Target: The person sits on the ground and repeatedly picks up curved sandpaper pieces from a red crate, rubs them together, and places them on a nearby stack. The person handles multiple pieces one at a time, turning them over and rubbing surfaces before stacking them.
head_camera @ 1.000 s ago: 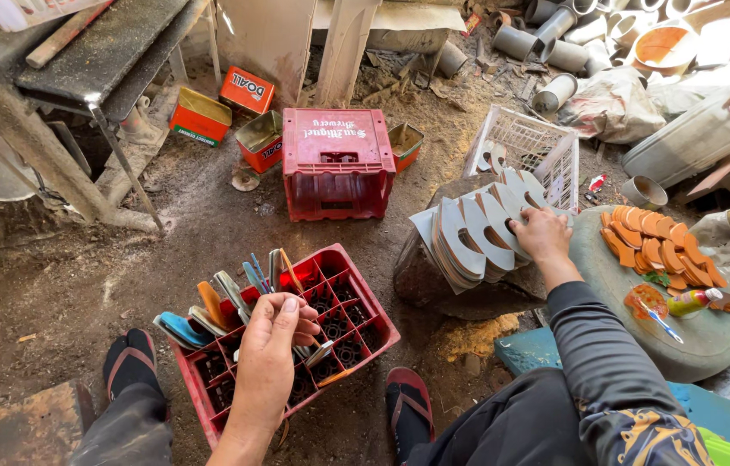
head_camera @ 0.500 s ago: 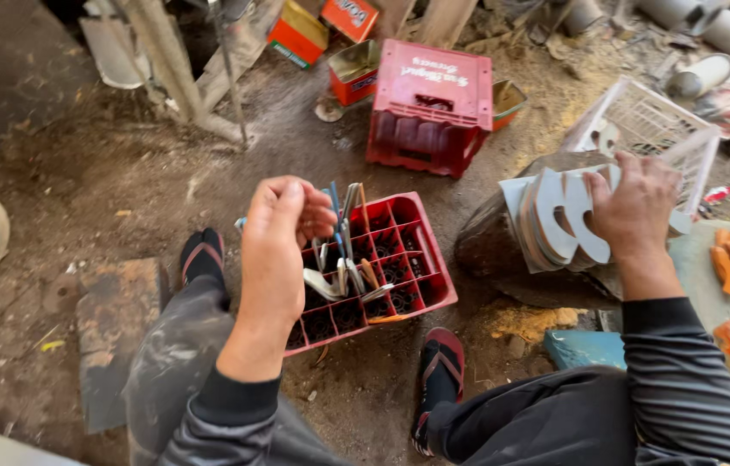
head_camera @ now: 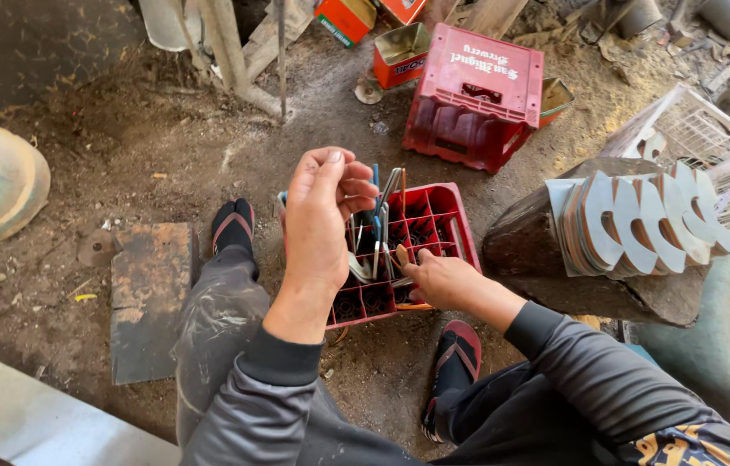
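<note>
Looking down, I saw my left hand (head_camera: pixel 320 220) raised above the red compartment crate (head_camera: pixel 447 226) that sat on the dirt between my 2 sandalled feet. Its fingers were curled loosely with thumb and fingertips drawn near each other; whether they pinched anything I could not tell, since the back of the hand faced the camera. My right hand (head_camera: pixel 441 278) was lower, at the crate's near edge, fingers closed on the handle of one of the tools (head_camera: pixel 384 216) standing upright in the compartments. Those tools were thin metal blades and rods, some with blue handles, bunched in the crate's left half just beside my left hand.

Off to the right, a stack of pale curved cut-outs (head_camera: pixel 641 224) leaned in a row on a dark stone block (head_camera: pixel 529 259), well apart from both hands. Beyond the crate lay an upturned red crate (head_camera: pixel 475 99) with a white wire basket (head_camera: pixel 697 125) near it. A flat rusty plate (head_camera: pixel 149 293) rested on the ground beside my left leg.
</note>
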